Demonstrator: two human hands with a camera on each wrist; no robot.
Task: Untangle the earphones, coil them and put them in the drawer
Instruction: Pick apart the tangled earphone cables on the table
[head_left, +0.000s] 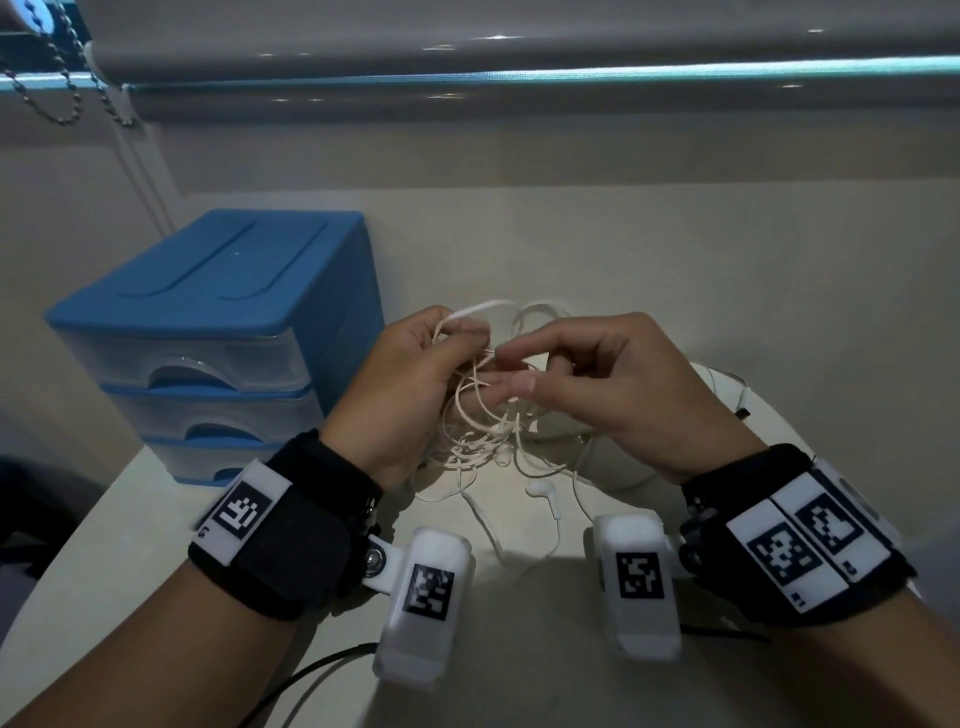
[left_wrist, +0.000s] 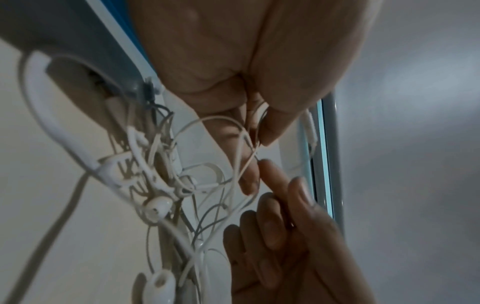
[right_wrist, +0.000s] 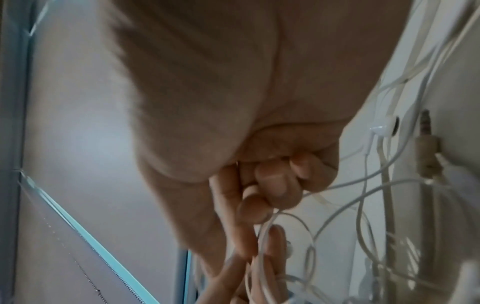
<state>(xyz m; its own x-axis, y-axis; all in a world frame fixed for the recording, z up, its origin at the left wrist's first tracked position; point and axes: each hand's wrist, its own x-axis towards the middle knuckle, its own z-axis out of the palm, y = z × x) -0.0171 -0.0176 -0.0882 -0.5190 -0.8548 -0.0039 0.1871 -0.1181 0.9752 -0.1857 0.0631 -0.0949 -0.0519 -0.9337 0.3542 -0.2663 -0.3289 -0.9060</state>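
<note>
Untangling step: my left hand (head_left: 410, 379) pinches earphones (head_left: 485, 431); right hand (head_left: 618, 384) pinches strand. Next: tease loop free. Drawer (head_left: 187, 358) at 9 o'clock, closed.

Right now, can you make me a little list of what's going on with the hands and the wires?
left hand: holds a bunch of tangled earphones above the table
right hand: pinches one wire of the tangle
earphones: knotted, not coiled; part hangs down, one earbud lies on the table
drawers: blue box to the left, all three shut
plug: seen in the right wrist view, lying loose
</note>
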